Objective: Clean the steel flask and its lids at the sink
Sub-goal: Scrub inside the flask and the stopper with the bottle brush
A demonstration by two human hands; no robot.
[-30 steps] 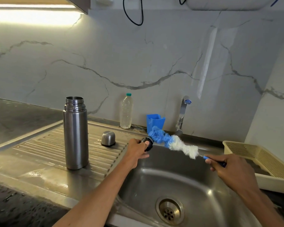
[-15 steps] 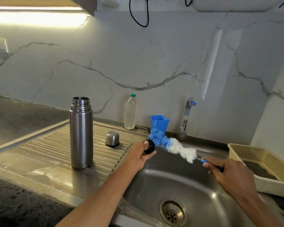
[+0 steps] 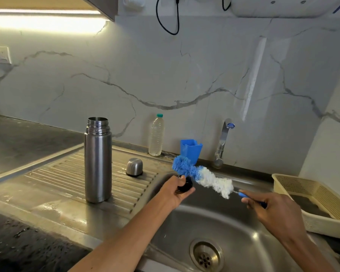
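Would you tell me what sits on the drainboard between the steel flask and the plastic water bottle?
In the head view, the flask's domed steel cap sits between the steel flask and the plastic water bottle.

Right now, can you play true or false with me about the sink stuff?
1. The steel flask stands upright with no lid on it. True.
2. The left hand holds the brush. False: the left hand holds a small black lid; the right hand holds the brush by its blue handle.
3. The steel cup lid sits on the ribbed draining board. True.
4. Water is pouring from the tap. False: no stream of water shows.
5. The plastic bottle lies on its side. False: it stands upright by the wall.
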